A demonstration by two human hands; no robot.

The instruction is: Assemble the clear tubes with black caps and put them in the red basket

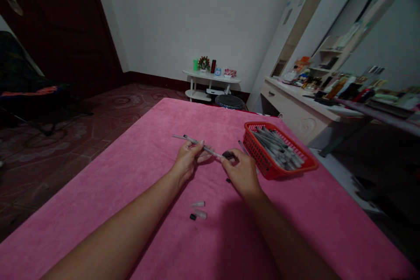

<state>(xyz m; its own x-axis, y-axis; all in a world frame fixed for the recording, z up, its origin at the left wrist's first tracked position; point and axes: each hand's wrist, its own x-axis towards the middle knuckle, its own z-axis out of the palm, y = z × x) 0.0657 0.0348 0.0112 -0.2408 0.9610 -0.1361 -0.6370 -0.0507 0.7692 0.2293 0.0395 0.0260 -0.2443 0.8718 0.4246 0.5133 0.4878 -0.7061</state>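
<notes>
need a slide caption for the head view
Left hand holds a slim pen, right hand at one end, over a pink cloth near a red basket of pens.

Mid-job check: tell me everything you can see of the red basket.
The red basket is rectangular and looks like plastic, with openwork walls and a solid rim. It stands upright and open-topped on the pink cloth, to the right of the right hand, set at a slant. Many slim pens, greyish with some dark parts, lie heaped inside. Neither hand holds it. Its base is hidden.
</notes>
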